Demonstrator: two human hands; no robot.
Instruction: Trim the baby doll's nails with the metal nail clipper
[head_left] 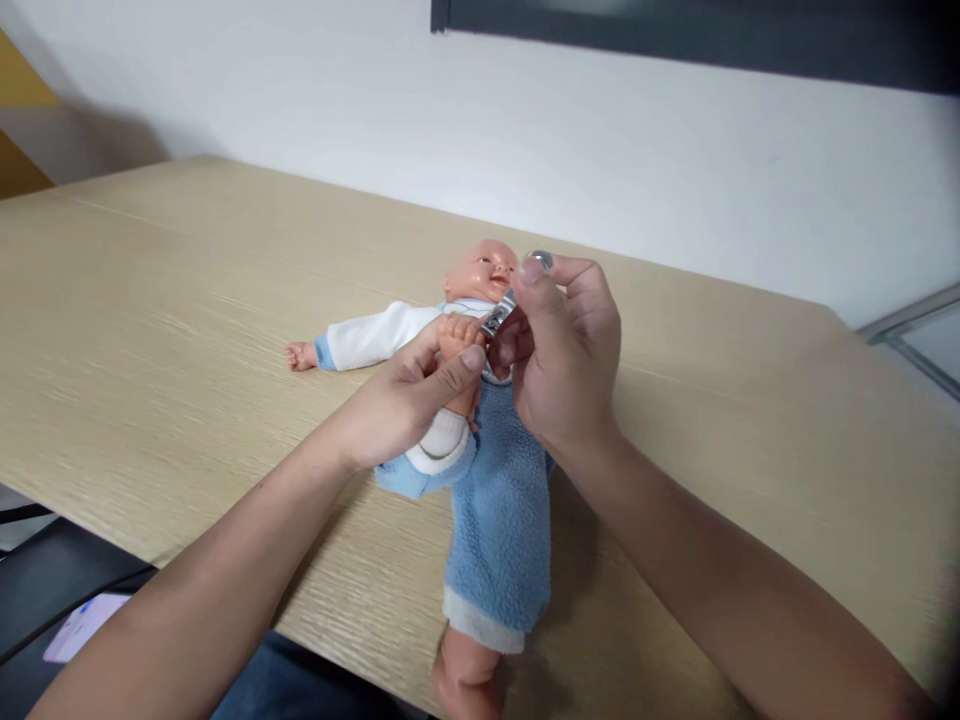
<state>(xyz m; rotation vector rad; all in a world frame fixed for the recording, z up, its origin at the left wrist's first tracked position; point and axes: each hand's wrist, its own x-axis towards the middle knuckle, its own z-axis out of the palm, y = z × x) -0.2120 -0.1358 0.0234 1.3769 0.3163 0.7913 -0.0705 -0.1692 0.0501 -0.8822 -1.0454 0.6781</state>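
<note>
A baby doll (491, 500) in a blue and white suit lies on its back on a light wooden table (187, 300), head towards the wall. One of its legs is bent up over its body. My left hand (409, 395) is closed round the doll's raised foot (459, 335), thumb and forefinger pinching it. My right hand (566, 350) is closed on a metal nail clipper (510, 300), thumb pressing its lever, with the jaws at the foot's toes. The doll's other arm (352, 340) stretches left across the table.
A white wall rises behind the table, with a dark frame (675, 30) at its top. A phone with a lit screen (82, 625) lies on a dark surface below the table's near left edge. A glass panel edge (915, 335) shows at the right.
</note>
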